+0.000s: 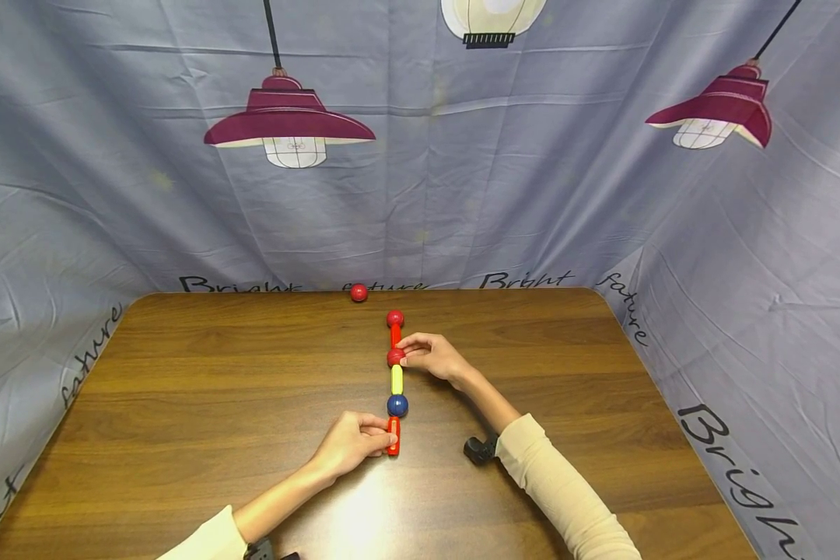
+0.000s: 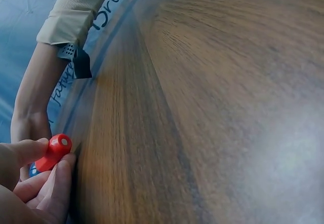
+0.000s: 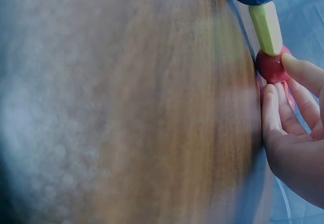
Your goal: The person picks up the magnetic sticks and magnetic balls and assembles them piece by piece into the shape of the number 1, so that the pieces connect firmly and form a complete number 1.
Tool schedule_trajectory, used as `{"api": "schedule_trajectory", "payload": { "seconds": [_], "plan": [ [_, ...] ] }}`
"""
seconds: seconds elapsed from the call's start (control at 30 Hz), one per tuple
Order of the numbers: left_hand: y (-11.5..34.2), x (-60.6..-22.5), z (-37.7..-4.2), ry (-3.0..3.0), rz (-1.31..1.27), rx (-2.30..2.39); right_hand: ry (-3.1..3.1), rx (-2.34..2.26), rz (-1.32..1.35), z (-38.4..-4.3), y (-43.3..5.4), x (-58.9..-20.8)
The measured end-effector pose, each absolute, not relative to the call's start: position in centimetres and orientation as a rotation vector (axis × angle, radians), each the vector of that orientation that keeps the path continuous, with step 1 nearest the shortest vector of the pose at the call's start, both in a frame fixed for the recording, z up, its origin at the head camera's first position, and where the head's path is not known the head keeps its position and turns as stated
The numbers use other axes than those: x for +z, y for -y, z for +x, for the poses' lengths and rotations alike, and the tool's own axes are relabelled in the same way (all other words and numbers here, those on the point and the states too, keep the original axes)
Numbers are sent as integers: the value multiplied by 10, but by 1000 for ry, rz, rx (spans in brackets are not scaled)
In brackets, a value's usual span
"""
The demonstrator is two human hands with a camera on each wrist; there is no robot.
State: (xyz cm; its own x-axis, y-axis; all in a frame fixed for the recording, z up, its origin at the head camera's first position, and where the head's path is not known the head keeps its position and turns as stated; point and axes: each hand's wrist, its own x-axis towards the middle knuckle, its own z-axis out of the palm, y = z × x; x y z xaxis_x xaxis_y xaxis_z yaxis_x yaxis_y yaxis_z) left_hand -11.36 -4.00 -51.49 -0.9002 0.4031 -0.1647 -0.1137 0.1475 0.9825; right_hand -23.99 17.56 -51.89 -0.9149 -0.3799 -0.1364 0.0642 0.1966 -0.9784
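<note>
A straight row of balls and rods lies on the wooden table: a far red ball (image 1: 395,318), a red rod (image 1: 395,336), a second red ball (image 1: 395,357), a yellow rod (image 1: 397,379) and a blue ball (image 1: 397,405). My left hand (image 1: 350,445) pinches another red rod (image 1: 393,436) at the near end, in line with the blue ball. In the left wrist view this rod's free end (image 2: 63,142) shows a pale round centre. My right hand (image 1: 434,358) holds the second red ball between thumb and fingers, as the right wrist view also shows (image 3: 272,68).
A loose red ball (image 1: 359,292) sits at the table's back edge, left of the row. Black wrist devices (image 1: 480,449) are on both forearms. Behind the table (image 1: 252,373) hangs a grey-blue curtain (image 1: 420,194) with printed lamps and lettering.
</note>
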Motion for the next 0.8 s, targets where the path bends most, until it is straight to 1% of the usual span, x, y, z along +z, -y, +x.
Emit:
{"api": "schedule_trajectory", "payload": {
  "seconds": [0.8],
  "plan": [
    [31, -514, -116, -2103, 192, 1771, -2124, -1775, -301, -241, -175, -519]
  ]
}}
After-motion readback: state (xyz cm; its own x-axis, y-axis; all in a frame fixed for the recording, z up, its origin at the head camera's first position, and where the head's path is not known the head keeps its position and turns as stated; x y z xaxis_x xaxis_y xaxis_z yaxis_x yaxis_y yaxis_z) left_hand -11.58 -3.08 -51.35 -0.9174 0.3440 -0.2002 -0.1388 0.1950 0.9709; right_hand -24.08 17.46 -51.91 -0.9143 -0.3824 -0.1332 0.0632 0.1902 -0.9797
